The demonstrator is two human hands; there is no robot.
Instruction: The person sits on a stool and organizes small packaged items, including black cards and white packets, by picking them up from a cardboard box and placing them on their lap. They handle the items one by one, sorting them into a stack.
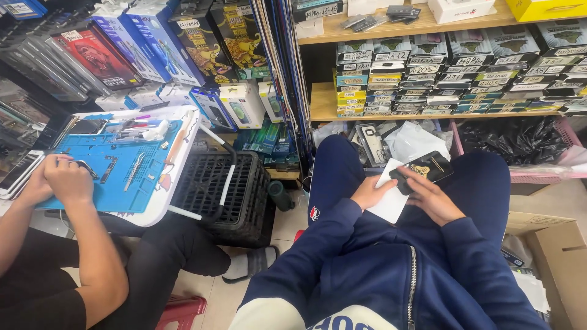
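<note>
Resting on the person's lap in the head view, a black phone case [422, 171] with a gold emblem lies over a white sleeve [391, 198]; the left hand [371, 192] pinches the sleeve's edge, the right hand [431, 198] curls around the case. Beside them, a co-worker's hands [61, 180] press on a blue repair mat [131, 183]

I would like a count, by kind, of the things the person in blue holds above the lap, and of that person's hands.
Black rectangular phone case: 1
White flat paper sheet: 1
Left hand: 1
Right hand: 1
Total: 4
</note>
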